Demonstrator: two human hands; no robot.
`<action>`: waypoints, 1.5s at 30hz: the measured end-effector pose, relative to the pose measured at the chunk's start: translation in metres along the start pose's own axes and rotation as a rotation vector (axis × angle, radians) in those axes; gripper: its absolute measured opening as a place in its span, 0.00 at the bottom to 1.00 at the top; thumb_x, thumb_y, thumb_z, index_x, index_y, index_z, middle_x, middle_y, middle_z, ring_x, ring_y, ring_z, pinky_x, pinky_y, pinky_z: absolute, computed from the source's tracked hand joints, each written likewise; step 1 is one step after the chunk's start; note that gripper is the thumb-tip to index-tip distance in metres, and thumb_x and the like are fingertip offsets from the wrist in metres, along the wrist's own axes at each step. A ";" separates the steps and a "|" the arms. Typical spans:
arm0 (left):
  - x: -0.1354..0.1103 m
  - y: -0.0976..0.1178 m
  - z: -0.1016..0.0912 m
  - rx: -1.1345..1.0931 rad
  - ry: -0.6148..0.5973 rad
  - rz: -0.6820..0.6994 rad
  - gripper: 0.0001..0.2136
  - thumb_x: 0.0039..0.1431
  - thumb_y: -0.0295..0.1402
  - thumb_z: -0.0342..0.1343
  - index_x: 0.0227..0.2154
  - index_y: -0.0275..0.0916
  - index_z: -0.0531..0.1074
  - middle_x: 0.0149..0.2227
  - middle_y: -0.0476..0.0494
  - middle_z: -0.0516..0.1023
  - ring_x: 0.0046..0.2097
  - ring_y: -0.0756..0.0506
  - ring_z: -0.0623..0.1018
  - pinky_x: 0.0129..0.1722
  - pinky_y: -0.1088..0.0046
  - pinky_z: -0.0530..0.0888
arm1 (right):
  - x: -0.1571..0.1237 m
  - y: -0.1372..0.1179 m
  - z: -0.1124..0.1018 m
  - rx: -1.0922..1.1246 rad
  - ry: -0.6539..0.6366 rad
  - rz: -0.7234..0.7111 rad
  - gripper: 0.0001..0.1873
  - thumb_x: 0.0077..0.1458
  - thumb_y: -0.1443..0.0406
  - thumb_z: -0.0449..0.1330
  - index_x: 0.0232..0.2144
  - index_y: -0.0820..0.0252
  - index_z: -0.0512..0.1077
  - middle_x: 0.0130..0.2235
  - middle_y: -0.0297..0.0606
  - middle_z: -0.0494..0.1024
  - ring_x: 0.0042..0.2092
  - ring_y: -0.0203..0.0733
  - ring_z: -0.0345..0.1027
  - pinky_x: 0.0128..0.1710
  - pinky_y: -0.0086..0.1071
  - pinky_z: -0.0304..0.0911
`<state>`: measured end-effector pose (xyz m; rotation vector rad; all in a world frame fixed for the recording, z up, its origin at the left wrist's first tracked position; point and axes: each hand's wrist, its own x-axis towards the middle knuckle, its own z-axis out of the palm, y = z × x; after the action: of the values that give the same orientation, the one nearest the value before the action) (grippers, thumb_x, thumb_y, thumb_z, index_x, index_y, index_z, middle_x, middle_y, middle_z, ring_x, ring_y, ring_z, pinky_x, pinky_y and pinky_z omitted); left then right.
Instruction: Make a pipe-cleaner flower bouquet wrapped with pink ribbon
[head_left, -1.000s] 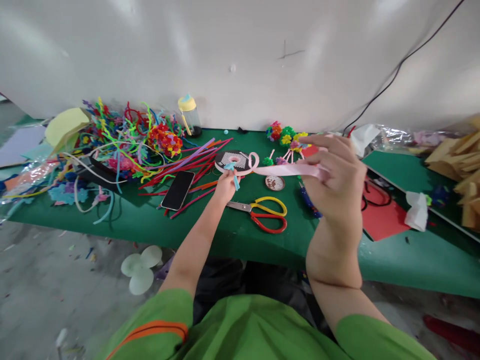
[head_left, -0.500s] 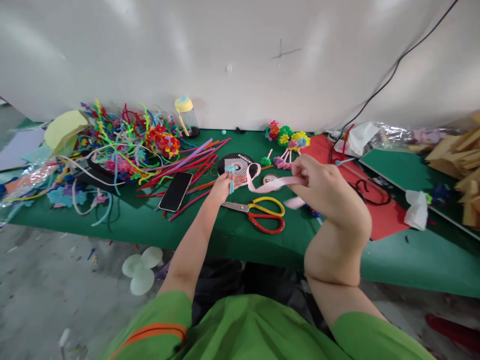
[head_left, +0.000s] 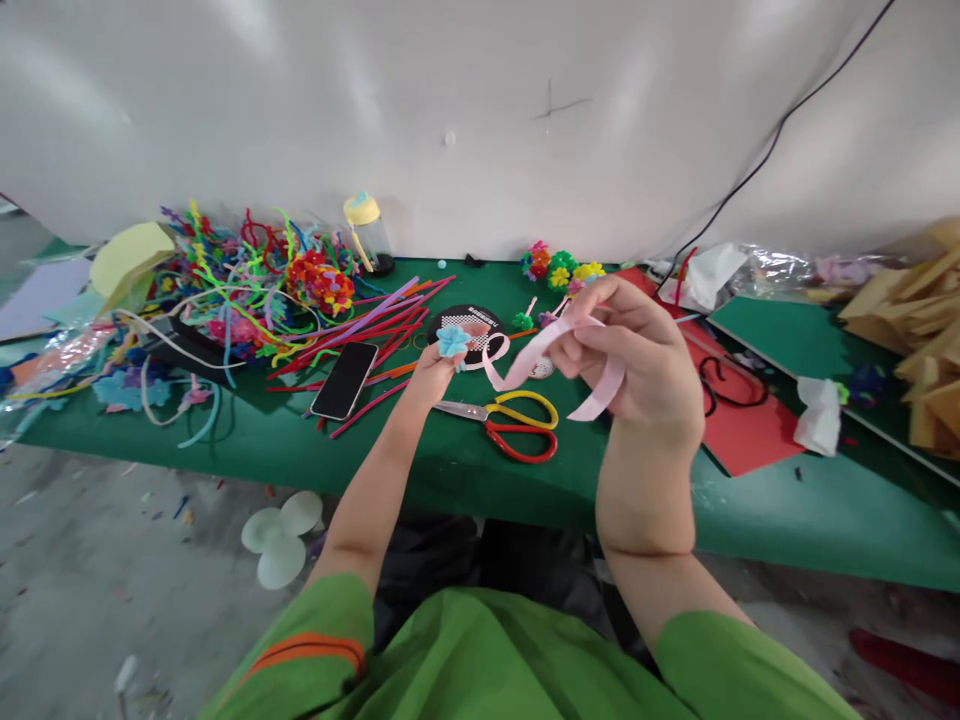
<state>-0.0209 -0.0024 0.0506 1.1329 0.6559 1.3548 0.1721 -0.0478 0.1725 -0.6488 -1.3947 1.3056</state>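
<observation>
Your left hand point(head_left: 429, 378) pinches a small pale-blue fuzzy flower point(head_left: 453, 341) just above the green table point(head_left: 420, 462), likely to keep it steady, as the glossy pink ribbon point(head_left: 525, 366) loops rightward into your closed right hand point(head_left: 637, 362).

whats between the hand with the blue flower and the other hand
In the head view, pink ribbon hangs between the left hand, holding the blue flower, and the right hand; scissors lie on the table beneath.

No legible txt, white print on black spool point(head_left: 474, 322) unreadable
</observation>
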 end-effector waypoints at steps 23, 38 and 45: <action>0.007 0.090 0.073 0.155 -0.083 0.020 0.12 0.54 0.30 0.57 0.17 0.36 0.67 0.26 0.47 0.69 0.37 0.46 0.76 0.34 0.71 0.73 | 0.002 0.005 -0.008 -1.123 0.254 -0.399 0.13 0.50 0.68 0.58 0.15 0.57 0.67 0.27 0.38 0.72 0.32 0.43 0.65 0.33 0.41 0.61; 0.027 0.033 0.051 0.138 0.014 0.044 0.14 0.58 0.37 0.53 0.20 0.38 0.64 0.18 0.53 0.58 0.19 0.56 0.58 0.19 0.79 0.56 | 0.009 0.037 -0.025 -0.385 0.100 -0.044 0.12 0.51 0.61 0.59 0.40 0.54 0.68 0.27 0.30 0.68 0.22 0.30 0.58 0.19 0.27 0.54; 0.004 -0.031 0.030 0.135 0.035 0.021 0.16 0.54 0.40 0.56 0.17 0.38 0.62 0.18 0.52 0.57 0.21 0.54 0.55 0.21 0.76 0.53 | -0.011 0.097 -0.040 -0.057 0.060 0.182 0.29 0.47 0.40 0.54 0.32 0.60 0.73 0.21 0.29 0.57 0.22 0.31 0.50 0.18 0.27 0.50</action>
<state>0.0194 -0.0009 0.0347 1.2289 0.7715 1.3672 0.1862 -0.0192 0.0722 -0.8632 -1.3527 1.3801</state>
